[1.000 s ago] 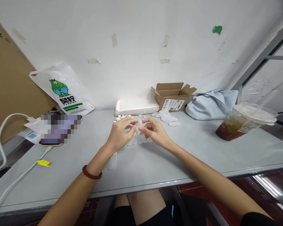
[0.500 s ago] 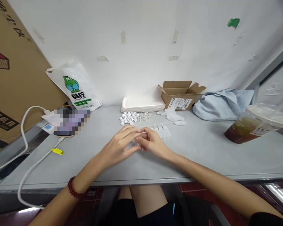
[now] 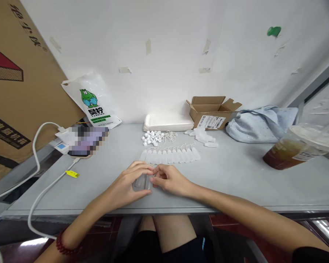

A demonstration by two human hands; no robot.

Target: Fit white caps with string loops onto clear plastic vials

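Two small translucent plastic tubes lie side by side on the grey table between my hands. My left hand arches over them with its thumb and fingers apart, the thumb near the lower end of the right-hand tube. My right hand has thumb and forefinger curled close at the right side of that tube. Beyond my fingers is a row of similar tubes with thin white strings at their far ends. White caps, a heap of white strings and loose translucent pieces lie behind the row.
A stack of white trays and an open cardboard box stand against the wall. To the right are a blue cloth bag and a plastic drink cup. A phone, its cable and a white bag are left.
Both hands have moved nearer to me and slightly left. The tubes between them and the whole row behind now show more plainly. The camera view has shifted slightly.
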